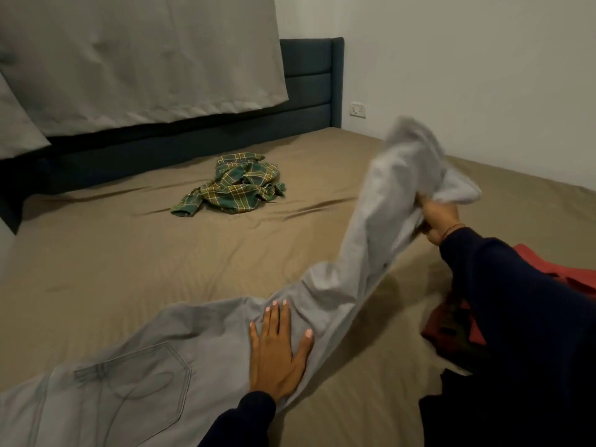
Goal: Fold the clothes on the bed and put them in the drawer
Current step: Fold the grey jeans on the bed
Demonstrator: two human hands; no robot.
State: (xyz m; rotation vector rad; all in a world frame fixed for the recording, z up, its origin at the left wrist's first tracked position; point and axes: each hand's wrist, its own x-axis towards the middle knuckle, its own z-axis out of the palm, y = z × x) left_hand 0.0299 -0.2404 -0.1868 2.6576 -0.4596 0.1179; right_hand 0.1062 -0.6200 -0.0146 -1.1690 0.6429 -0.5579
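Jeans [154, 366] in pale grey stretch across the bed [113, 269], long axis running from lower left up to the right. Left hand [277, 353] presses flat on the thigh, fingers straight. Right hand [440, 221] grips the raised leg ends, ready, I judge, to fold them leftward. A plaid shirt [235, 185] lies crumpled well beyond.

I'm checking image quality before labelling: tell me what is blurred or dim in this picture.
Head view: the lifted end of the grey jeans is smeared by motion blur near the right hand; the left hand and plaid shirt stay sharp; lighting is dim and warm; the headboard bends from wide-angle distortion.
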